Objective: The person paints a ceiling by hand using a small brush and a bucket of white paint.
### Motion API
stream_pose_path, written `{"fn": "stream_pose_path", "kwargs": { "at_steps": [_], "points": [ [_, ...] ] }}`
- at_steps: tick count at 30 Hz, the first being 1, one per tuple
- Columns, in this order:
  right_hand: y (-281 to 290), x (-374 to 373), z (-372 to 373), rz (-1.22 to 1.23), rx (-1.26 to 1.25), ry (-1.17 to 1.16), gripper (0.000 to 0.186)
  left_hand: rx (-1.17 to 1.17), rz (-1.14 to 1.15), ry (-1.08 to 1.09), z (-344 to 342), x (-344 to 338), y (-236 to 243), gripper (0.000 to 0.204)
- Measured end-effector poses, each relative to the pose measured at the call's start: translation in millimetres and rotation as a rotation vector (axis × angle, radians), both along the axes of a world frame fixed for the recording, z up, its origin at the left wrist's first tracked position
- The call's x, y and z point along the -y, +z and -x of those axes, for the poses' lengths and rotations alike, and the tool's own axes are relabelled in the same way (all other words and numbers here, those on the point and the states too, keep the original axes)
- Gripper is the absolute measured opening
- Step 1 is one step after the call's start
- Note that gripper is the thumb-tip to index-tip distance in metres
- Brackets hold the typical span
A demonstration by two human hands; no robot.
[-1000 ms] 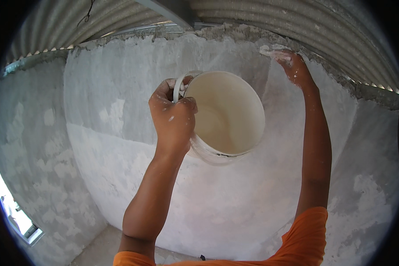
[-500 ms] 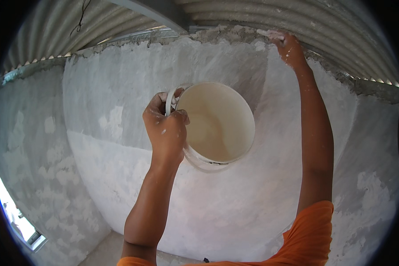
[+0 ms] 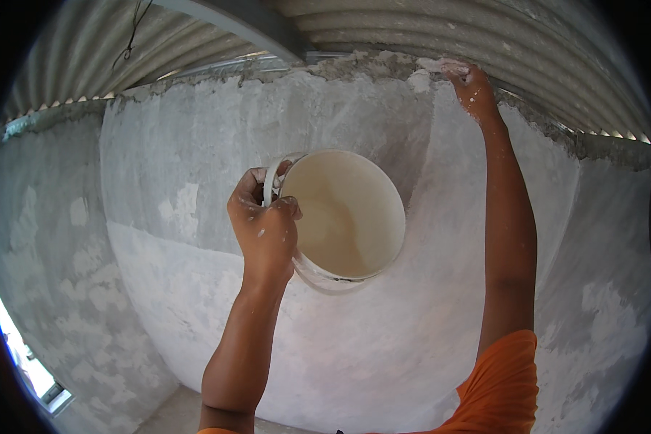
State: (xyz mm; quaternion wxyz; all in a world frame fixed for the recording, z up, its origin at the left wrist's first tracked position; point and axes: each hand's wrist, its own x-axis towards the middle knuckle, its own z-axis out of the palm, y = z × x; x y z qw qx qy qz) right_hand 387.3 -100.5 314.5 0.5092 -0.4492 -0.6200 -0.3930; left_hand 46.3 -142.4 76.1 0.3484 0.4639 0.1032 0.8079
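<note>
My left hand (image 3: 264, 224) is closed on the rim and handle of a white plastic bucket (image 3: 392, 210), its fingers smeared with white. The bucket's mouth faces me, and thin, pale beige liquid (image 3: 329, 235) shows inside. High up at the right, my right hand (image 3: 474, 90) is closed around a whitish, paint-coated thing (image 3: 440, 66) pressed to the top of the wall. Fingers cover most of that thing, so its kind is unclear. White specks dot the back of this hand and the wrist.
The grey wall (image 3: 195, 145) ahead carries paler coated areas (image 3: 354, 347). Its rough top edge (image 3: 362, 66) meets a corrugated roof (image 3: 412, 25) with a metal beam (image 3: 242, 25). A wire (image 3: 132, 32) dangles at upper left. An opening (image 3: 29, 362) lets in light at lower left.
In the picture, the bucket and my left hand have shifted slightly down and left. My right hand sits a little lower, still at the wall's top edge.
</note>
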Motion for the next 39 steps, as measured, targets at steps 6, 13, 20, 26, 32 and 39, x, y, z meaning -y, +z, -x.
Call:
{"fn": "stream_pose_path", "kwargs": {
  "at_steps": [6, 13, 20, 26, 32, 39],
  "points": [
    [-12.6, 11.8, 27.4, 0.043, 0.088, -0.038, 0.035, -0.016, 0.000, 0.043, 2.8, -3.0, -3.9, 0.030],
    [20.5, -24.3, -16.5, -0.100, -0.306, 0.145, 0.027, -0.007, -0.014, -0.008, -3.9, -5.4, -4.6, 0.030],
    [-9.5, -28.1, 2.9, -0.068, 0.252, -0.122, 0.027, -0.056, 0.016, 0.036, -1.3, -7.1, -6.4, 0.032],
    [4.5, 1.8, -2.6, 0.068, -0.190, 0.031, 0.040, -0.061, 0.025, 0.017, -3.4, -6.0, -4.7, 0.036],
    [-11.9, -25.3, -38.4, -0.105, 0.117, -0.138, 0.034, -0.010, 0.002, -0.031, -8.9, 2.4, -2.2, 0.035],
    [-25.0, 3.3, 19.1, 0.187, 0.007, -0.031, 0.036, -0.025, 0.000, 0.022, -0.8, 11.6, 0.0, 0.038]
  ]
}}
